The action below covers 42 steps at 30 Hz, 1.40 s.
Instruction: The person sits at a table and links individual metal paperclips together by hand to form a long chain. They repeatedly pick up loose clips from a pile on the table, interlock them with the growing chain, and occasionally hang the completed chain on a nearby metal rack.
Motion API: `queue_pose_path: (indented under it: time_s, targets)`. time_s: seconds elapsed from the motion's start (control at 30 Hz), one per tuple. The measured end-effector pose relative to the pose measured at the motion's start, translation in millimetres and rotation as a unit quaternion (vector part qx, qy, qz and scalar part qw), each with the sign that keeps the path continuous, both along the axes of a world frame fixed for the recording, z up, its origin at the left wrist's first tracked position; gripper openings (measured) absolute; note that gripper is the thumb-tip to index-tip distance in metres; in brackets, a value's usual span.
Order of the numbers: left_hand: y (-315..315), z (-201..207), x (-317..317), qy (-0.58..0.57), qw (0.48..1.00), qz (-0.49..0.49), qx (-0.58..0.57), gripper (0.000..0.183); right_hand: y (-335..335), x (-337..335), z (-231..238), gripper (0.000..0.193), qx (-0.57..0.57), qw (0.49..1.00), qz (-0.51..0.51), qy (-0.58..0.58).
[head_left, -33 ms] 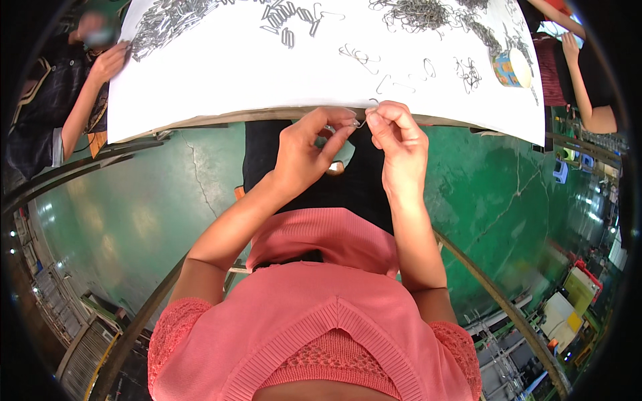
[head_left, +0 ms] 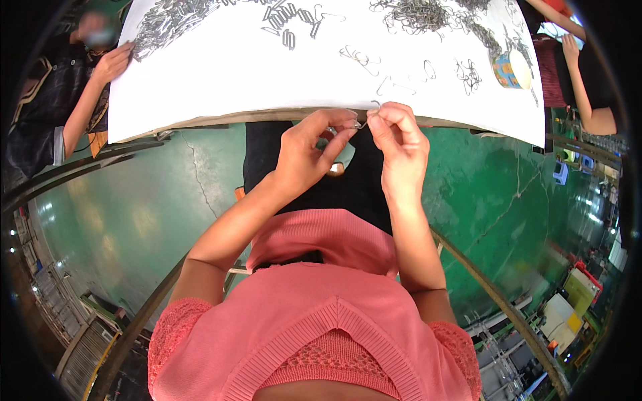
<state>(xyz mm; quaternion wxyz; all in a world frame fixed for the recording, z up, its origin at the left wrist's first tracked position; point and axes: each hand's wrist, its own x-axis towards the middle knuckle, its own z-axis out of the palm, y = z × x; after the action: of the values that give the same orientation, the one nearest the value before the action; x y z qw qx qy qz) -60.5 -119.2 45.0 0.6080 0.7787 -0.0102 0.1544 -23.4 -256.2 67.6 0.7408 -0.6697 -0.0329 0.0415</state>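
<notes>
At the near edge of the white-covered table, my two hands meet in front of me. My left hand [head_left: 304, 150] pinches a small metal piece [head_left: 356, 124] between thumb and fingertips; the fingers hide most of its shape. Close beside it, my right hand [head_left: 403, 144] is closed on a thin wire hook [head_left: 376, 103], whose curved end sticks up past the fingertips. The two metal parts come together in the narrow gap between my hands, but whether they are linked I cannot tell. Several loose wire hooks [head_left: 358, 57] lie on the table beyond.
Grey oblong metal loops [head_left: 170, 30] are heaped at the far left, with a smaller group [head_left: 287, 15] near the middle. A tangle of wire hooks [head_left: 416, 15] lies far right, near a patterned paper tub [head_left: 506, 70]. Other people's hands [head_left: 112, 64] and arms [head_left: 580, 87] flank the table.
My hands stay almost in place. The right fingers and the hook have shifted very slightly, and a bit more of the hook's curved end shows.
</notes>
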Motion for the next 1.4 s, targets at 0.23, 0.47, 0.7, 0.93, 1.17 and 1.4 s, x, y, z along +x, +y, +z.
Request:
queue_pose_path:
  time_s: [0.23,0.47,0.7,0.93,1.17,1.4]
  targets:
    - [50,-14,75,-0.066,0.957,0.095,0.265,0.018,-4,-15,2,0.007,-0.06,0.988,-0.026,-0.141]
    - [61,-40,150,0.024,0.816,0.101,0.569,0.009,-4,-22,0,0.008,-0.125,0.978,-0.035,-0.161]
    - [65,-32,156,0.029,0.81,0.063,0.582,0.01,3,-16,1,0.008,-0.129,0.977,-0.019,-0.169]
    - [60,12,86,0.178,0.976,-0.084,0.099,0.014,14,-12,0,0.009,-0.145,0.974,-0.008,-0.176]
    - [42,39,26,0.172,0.971,-0.108,-0.126,0.013,19,-11,-6,0.008,-0.175,0.961,-0.018,-0.215]
    - [43,38,13,0.057,0.996,-0.065,0.003,0.009,18,-4,-9,0.011,-0.219,0.951,0.008,-0.218]
